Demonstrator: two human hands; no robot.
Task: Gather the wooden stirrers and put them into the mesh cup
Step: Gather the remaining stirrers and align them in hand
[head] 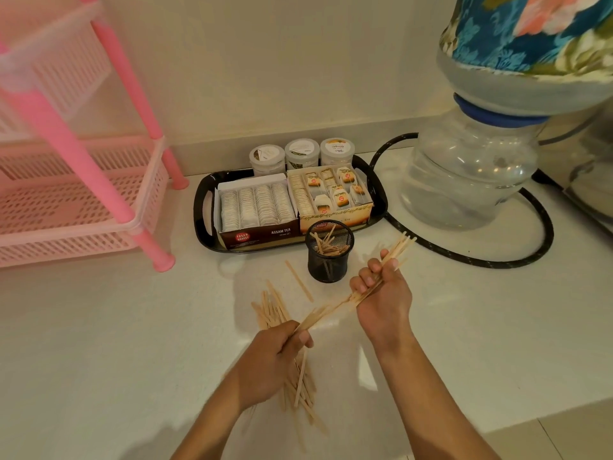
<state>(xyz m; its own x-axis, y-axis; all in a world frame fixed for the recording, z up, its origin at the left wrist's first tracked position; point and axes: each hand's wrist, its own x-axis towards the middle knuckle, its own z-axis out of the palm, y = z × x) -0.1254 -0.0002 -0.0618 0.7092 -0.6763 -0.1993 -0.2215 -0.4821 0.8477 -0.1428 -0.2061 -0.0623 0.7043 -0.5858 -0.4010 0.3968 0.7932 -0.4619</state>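
Observation:
A black mesh cup (329, 260) stands on the white counter in front of the tray, with several wooden stirrers inside. My right hand (381, 293) grips a bundle of stirrers (338, 307) just right of the cup, their tips pointing up past it. My left hand (275, 363) holds the bundle's lower end and another bunch of stirrers. A loose pile of stirrers (270, 308) lies on the counter under and behind my left hand. One single stirrer (298, 280) lies left of the cup.
A black tray (202, 207) with two open tea boxes and three round jars sits behind the cup. A pink plastic rack (83, 180) stands at the left. A water bottle on its dispenser (471, 174) and a black hose (517, 257) fill the right.

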